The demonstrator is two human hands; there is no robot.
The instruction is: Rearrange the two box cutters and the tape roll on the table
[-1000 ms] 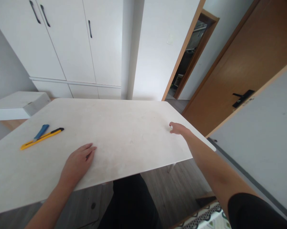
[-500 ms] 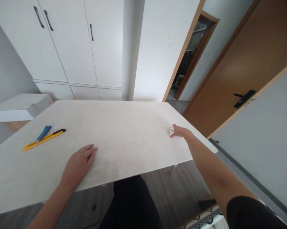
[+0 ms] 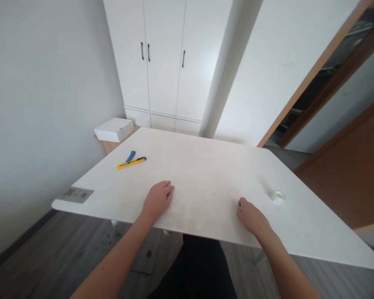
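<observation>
Soft, diffuse light, its source out of view, falls evenly over the worktop (image 3: 199, 162); a pale sheen brightens the white cabinet (image 3: 165, 83), while the floor (image 3: 77, 257) and the doorway (image 3: 326, 83) remain dim. Shadows are faint. The clear roll (image 3: 277, 200) appears slightly blurred; wide-angle distortion stretches the outer areas, and the lower corners darken.

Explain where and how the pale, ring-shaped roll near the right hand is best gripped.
Probably by the roll's outer rim, thumb and fingers on opposite sides. The right hand could come from above and the near side: the roll appears to lie flat, ring upward, its round wall exposed, though blurred.
</observation>
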